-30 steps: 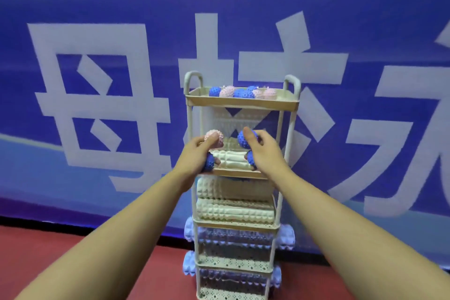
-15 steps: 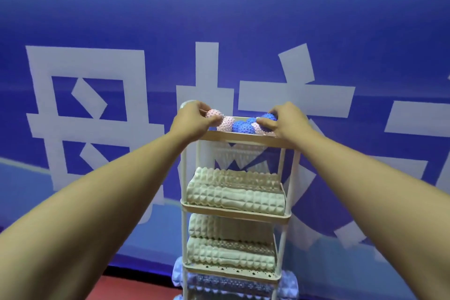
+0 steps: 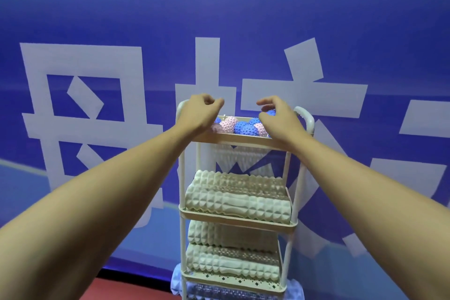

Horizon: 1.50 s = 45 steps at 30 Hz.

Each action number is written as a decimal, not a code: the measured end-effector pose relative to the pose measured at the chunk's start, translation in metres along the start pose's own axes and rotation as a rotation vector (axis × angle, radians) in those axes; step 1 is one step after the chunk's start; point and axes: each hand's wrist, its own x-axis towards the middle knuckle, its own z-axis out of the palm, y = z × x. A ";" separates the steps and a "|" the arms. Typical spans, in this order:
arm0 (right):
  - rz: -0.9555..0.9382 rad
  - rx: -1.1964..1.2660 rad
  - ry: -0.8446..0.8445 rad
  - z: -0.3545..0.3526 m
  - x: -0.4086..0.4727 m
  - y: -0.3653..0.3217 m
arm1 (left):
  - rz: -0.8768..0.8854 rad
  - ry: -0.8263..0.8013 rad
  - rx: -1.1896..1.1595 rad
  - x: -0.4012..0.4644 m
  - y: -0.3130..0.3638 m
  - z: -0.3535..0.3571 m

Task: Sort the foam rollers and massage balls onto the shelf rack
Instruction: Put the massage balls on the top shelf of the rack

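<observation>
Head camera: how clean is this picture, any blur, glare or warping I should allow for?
Head view: evenly lit, no glare; spiky pink and blue massage balls on the cream shelf rack's top tray read sharp; left hand and right hand slightly soft; wide-angle stretch swells the forearms at the edges; lowest tier is cropped.

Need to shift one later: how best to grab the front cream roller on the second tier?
Grip the front cream foam roller around its middle, coming from the open front. It lies lengthwise across the shelf rack, whose side posts block its ends; the low front lip leaves its face exposed.
</observation>
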 end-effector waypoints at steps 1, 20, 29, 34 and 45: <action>0.007 0.028 -0.044 0.001 0.001 0.000 | -0.040 -0.059 -0.123 0.000 0.003 0.002; 0.003 -0.361 -0.188 -0.007 0.010 0.040 | 0.061 -0.334 -0.094 -0.004 0.007 0.023; -0.001 -0.255 -0.098 -0.009 0.007 0.042 | 0.090 -0.422 -0.148 -0.008 -0.003 0.022; -0.076 -0.045 0.109 -0.010 -0.006 0.035 | 0.192 -0.293 -0.159 -0.021 -0.004 0.018; -0.334 -0.331 -0.021 0.023 -0.140 0.060 | 0.438 -0.199 0.131 -0.169 -0.066 0.025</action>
